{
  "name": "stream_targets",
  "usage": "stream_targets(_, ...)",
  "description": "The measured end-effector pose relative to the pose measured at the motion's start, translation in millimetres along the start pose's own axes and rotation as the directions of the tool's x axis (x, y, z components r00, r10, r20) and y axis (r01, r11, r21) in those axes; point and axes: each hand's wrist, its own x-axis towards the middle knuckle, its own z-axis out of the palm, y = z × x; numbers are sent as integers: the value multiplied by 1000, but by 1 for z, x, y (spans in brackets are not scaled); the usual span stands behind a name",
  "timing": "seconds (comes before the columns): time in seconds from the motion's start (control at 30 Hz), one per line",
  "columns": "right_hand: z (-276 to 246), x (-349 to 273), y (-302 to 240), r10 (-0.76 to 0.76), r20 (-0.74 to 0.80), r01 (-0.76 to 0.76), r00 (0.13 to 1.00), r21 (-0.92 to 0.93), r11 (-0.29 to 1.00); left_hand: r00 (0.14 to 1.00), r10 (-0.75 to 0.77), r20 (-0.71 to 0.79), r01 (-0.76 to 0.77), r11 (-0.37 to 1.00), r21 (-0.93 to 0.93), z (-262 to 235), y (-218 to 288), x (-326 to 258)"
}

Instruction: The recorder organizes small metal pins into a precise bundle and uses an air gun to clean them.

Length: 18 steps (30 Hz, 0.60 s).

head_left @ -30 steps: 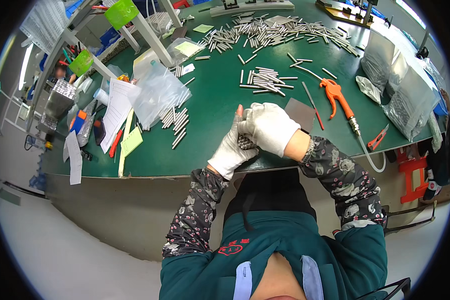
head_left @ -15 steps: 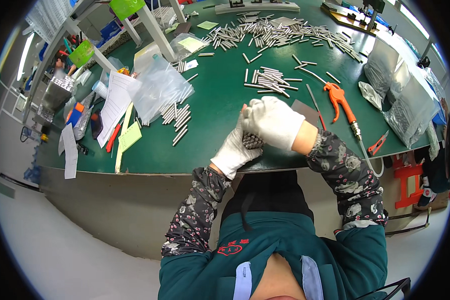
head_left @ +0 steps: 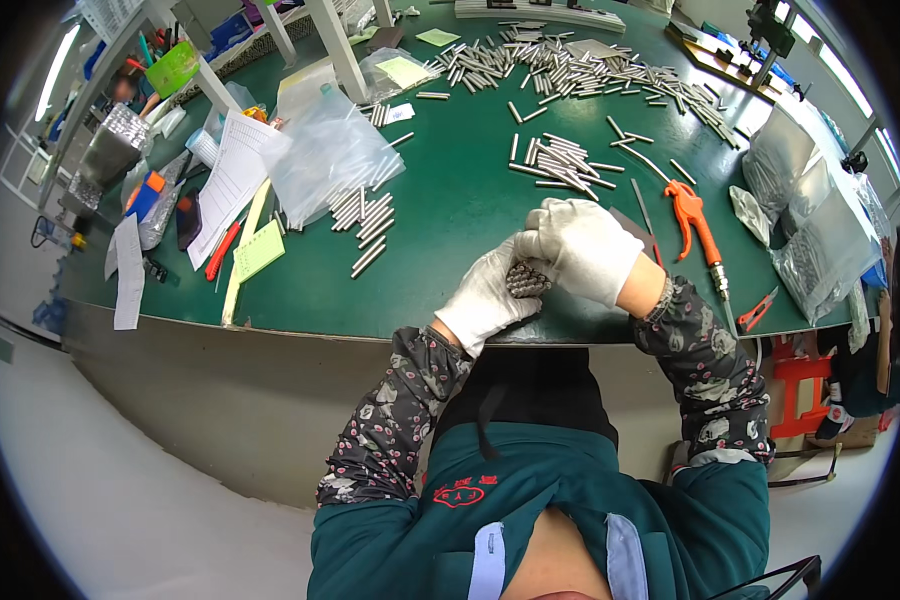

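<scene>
Because so many separate pieces could easily slip apart, the bundle of metal rods appears to need both hands, close to the near edge of the surface. The left hand cups it, fingers wrapped round its side as though to keep it tight. The right hand covers its upper right part, fingers curled together, perhaps to steady it; whether they pinch a single rod I cannot tell. To the right, a red cutter and, farther in, an orange air gun lie within reach, presumably for quick use. Ahead, a small pile of rods sits apart from the big heap beyond, likely a portion kept handy.

The white gloves look soft and creased, like cloth, while the bundle shows round grey ends packed like honeycomb. Under them the surface is smooth, green and faintly glossy. On the left, loose rods lie next to a limp, clear plastic bag; farthest off, the heap's slim, straight cylinders gleam like steel, strewn at every angle.
</scene>
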Motion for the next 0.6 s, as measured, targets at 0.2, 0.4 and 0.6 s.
stream_targets(0.2, 5, 8, 2, -143, 44, 147, 989, -102, 984, 993, -103, -51, 97, 989, -111, 3, -1, 0)
stream_targets(0.4, -2, 12, -5, -243, 146, 276, 959, -285, 918, 996, -32, -81, 37, 997, 66, -3, -28, 5)
stream_targets(0.6, -23, 7, 1, -54, 20, 56, 998, -94, 994, 986, 158, -56, -143, 968, 206, -5, -22, 4)
